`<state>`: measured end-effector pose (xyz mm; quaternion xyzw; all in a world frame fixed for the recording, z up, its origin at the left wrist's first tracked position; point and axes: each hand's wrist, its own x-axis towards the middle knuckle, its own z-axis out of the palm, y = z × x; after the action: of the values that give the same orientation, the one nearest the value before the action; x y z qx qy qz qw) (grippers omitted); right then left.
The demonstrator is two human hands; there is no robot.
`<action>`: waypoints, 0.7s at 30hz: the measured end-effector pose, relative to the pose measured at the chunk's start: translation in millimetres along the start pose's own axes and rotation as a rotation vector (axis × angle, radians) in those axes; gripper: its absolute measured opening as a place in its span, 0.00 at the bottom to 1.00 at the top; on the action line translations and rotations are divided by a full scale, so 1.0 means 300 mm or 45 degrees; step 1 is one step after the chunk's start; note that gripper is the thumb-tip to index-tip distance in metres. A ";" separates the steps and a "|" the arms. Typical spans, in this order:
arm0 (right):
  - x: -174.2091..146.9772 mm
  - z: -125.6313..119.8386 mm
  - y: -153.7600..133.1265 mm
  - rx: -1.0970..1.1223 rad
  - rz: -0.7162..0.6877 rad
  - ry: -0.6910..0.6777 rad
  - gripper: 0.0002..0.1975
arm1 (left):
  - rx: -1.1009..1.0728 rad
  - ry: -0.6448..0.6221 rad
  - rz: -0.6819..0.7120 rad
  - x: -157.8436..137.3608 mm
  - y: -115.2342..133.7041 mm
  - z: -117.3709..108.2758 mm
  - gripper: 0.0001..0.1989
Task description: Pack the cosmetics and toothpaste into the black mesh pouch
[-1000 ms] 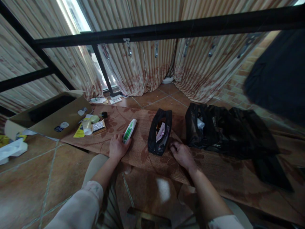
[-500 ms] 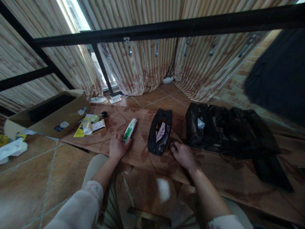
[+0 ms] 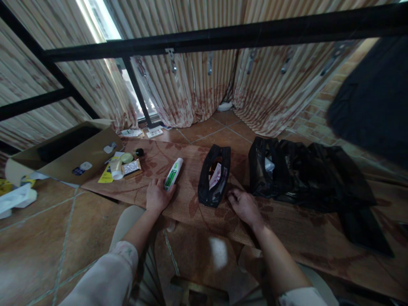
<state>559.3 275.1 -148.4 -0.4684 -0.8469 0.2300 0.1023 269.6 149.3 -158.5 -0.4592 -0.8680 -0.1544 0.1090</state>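
Cloth [image 3: 188,180] spans the gap between white tube [image 3: 173,174] and pouch [image 3: 204,182].

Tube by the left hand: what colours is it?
The tube is white with green, best seen in the head view.

Far: striped curtains [image 3: 204,89] reaching the tiled floor [image 3: 219,131], black bar [image 3: 207,41] crossing in front. Left: open cardboard box [image 3: 94,155]; white packaging [image 3: 19,199] just beside it, nearer. Far right: brick wall [image 3: 325,95].

The tube [image 3: 173,174] looks like smooth, slightly glossy plastic, the small pouch [image 3: 207,187] sheer mesh with matt cloth edging. Coarse woven cloth covers the tabletop [image 3: 186,202]; the box [image 3: 72,159] is matt cardboard.
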 end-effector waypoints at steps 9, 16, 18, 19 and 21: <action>0.002 0.004 0.003 -0.009 -0.004 0.008 0.11 | 0.000 0.024 0.011 -0.002 -0.009 0.012 0.24; 0.000 0.004 0.003 -0.004 -0.018 0.021 0.11 | -0.002 0.037 0.015 -0.002 -0.011 0.015 0.24; 0.000 0.003 0.002 0.001 -0.011 0.022 0.11 | -0.002 0.036 0.016 -0.002 -0.011 0.015 0.24; 0.000 0.003 0.002 0.000 -0.010 0.021 0.11 | -0.001 0.036 0.016 -0.001 -0.011 0.015 0.24; 0.000 0.004 0.003 -0.002 -0.009 0.020 0.11 | 0.003 0.033 0.011 -0.001 -0.010 0.014 0.24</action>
<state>559.5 275.1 -150.0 -0.4672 -0.8479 0.2253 0.1094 267.1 149.0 -163.1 -0.4607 -0.8647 -0.1590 0.1216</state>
